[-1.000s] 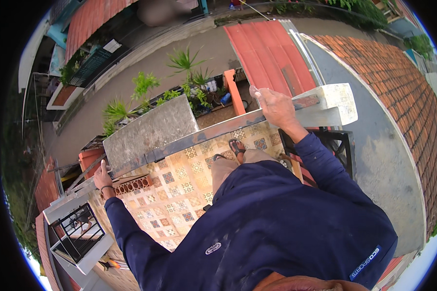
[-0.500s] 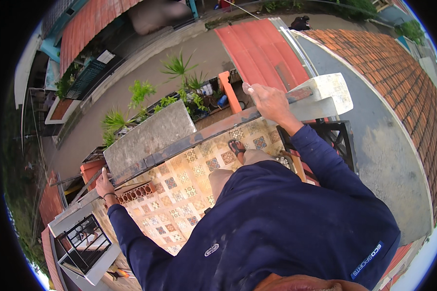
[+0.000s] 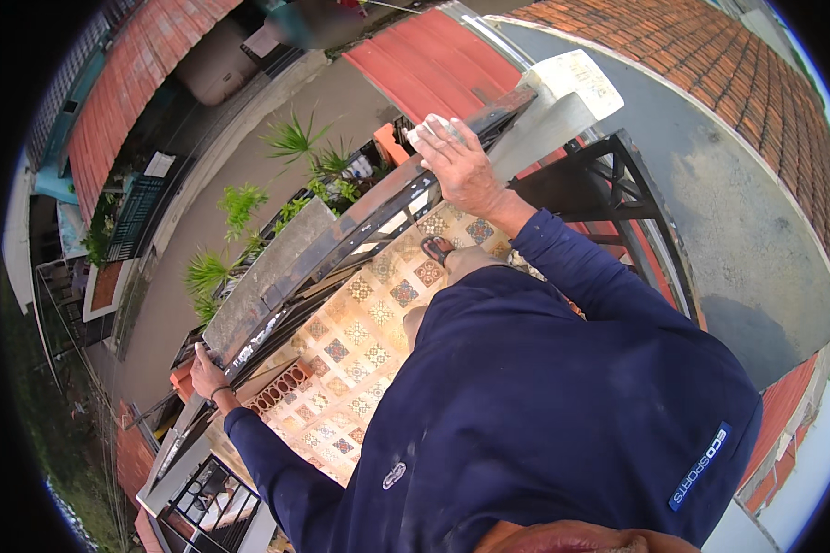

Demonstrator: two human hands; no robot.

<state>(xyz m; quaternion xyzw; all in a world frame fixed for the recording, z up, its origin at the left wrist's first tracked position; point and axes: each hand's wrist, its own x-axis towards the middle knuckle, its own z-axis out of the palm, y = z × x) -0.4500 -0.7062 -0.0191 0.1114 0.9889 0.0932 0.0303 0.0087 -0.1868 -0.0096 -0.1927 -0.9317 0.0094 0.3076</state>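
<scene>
A worn metal railing [image 3: 346, 226], its top patchy brown and grey with whitish spots lower down, runs slantwise across the view in front of me. My right hand [image 3: 461, 170] lies over its upper part, fingers stretched forward and pressing a small whitish pad [image 3: 426, 130] against the rail. The pad is partly under the fingers, and I cannot make out its material. My left hand [image 3: 210, 376] grips the railing near its lower left end, with one digit pointing up and the other fingers mostly hidden.
A pale concrete post [image 3: 576, 88] stands at the railing's right end. Under me is a patterned tile floor [image 3: 360, 346], where one sandalled foot [image 3: 436, 247] shows. Beyond the railing are a grey slab [image 3: 277, 263], green plants [image 3: 240, 207], a street and a red metal roof [image 3: 433, 60].
The view has shifted and turned, so the railing slants more steeply and its dark side bars show. My right hand's fingers have straightened out over the pad. My left hand stays at the railing's left end.
</scene>
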